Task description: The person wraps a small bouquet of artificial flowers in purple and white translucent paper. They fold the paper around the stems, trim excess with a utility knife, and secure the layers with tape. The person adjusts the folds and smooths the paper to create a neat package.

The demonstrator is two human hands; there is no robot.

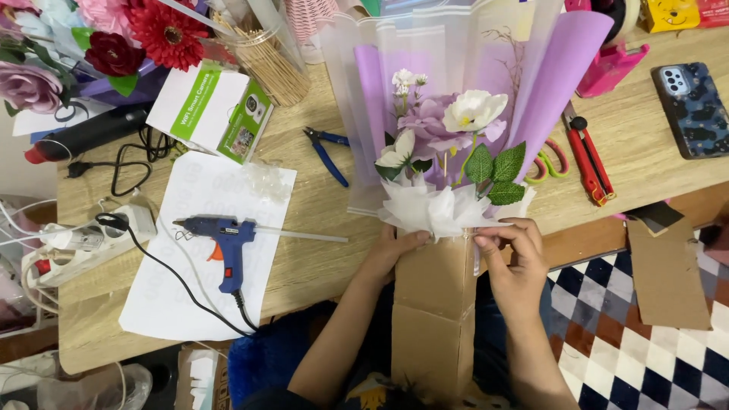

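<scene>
A tall brown cardboard box point(433, 304) stands between my arms, its top against the table's near edge. From it rises a bouquet point(448, 129) of white and lilac artificial flowers with green leaves, backed by purple and frosted wrapping sheets. White tissue paper point(429, 209) ruffles around the stems at the box's mouth. My left hand point(395, 250) grips the box's upper left side just under the tissue. My right hand point(512, 250) pinches the tissue and wrap at the box's upper right corner.
On the wooden table point(326, 250) lie a blue glue gun point(224, 239) on white paper, blue pliers point(328, 152), a red box cutter point(588, 156), scissors point(550, 159), a phone point(692, 106), a white and green carton point(213, 110), a power strip point(83, 243) and more flowers point(114, 38). A cardboard piece point(668, 269) lies over the checkered floor.
</scene>
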